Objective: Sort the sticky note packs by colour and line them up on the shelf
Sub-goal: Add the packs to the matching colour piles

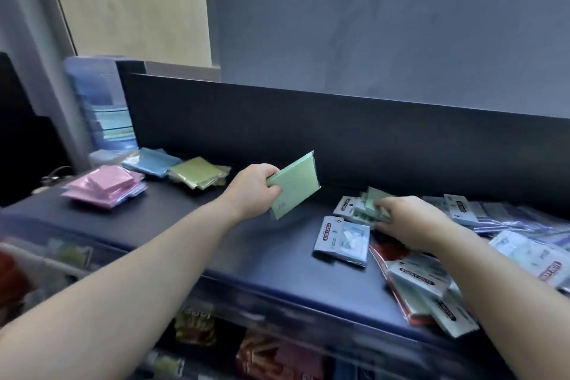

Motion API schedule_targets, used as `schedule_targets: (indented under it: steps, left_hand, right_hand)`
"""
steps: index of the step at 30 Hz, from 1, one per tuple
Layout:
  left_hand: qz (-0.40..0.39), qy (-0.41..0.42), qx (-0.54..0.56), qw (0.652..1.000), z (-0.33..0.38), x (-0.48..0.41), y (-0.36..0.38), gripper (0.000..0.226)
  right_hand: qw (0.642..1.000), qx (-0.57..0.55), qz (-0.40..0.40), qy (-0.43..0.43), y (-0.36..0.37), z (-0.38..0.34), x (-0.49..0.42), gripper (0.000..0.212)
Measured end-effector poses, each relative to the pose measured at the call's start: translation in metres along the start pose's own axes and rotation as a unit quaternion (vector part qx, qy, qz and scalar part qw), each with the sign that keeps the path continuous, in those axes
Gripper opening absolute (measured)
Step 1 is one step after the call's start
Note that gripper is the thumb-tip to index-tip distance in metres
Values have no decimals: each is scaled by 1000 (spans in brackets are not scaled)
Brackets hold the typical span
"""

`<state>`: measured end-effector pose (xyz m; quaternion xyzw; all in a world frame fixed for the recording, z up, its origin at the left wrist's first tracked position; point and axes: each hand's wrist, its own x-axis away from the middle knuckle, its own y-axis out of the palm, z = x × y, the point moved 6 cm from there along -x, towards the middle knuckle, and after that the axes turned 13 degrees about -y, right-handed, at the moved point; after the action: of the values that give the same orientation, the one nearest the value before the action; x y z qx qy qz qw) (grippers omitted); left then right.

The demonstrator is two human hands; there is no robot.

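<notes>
- The green pack (294,183) is clear of the shelf (216,225), tilted, in the left hand (251,190); the grip is clamped on its lower left corner, thumb on top, fingers beneath.
- A second green pack (374,199) sits on edge at the near side of the unsorted heap (431,256), right of centre; the right hand (413,222) rests on it with fingers curled around it, so that grip looks closed on the pack, though blur hides the fingertips.
- Sorted piles lie along the left: pink (105,187) nearest, then blue (151,160), then yellow-olive (197,174) against the back panel (339,139).
- No green pile shows yet, I judge; the bare shelf just right of the yellow-olive pile is the natural spot, keeping the line running left to right.
- To do this step well: lift the second green pack straight up so the neighbouring label-up packs (342,237) are not dragged along, then stack it under the one in the left hand, edges squared.
- Set both down flat, colour side up like the other piles, near but not touching the yellow-olive pile.
- The wrappers look slick, so a corner pinch may slip; a fuller hold across the pack's edge seems safer before carrying.
- Many heap packs lie label-up, their colour hidden; each likely needs turning to check before it is sorted.
</notes>
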<state>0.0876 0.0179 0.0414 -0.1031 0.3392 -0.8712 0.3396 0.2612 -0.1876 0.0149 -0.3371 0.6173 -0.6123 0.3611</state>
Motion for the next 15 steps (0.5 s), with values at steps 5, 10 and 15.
schedule_targets:
  steps: [5,10,15]
  left_hand:
    - [13,-64,92,994,-27,30,-16,16]
    - [23,-103,142,984,-46,45,-28,12]
    - [-5,-129,185,974,-62,47,-39,15]
  right_hand:
    - [999,50,16,14,1,-1,-3,23]
    - [991,122,44,37,-8,-15,9,22]
    - [967,133,214,25,-42,-42,27,10]
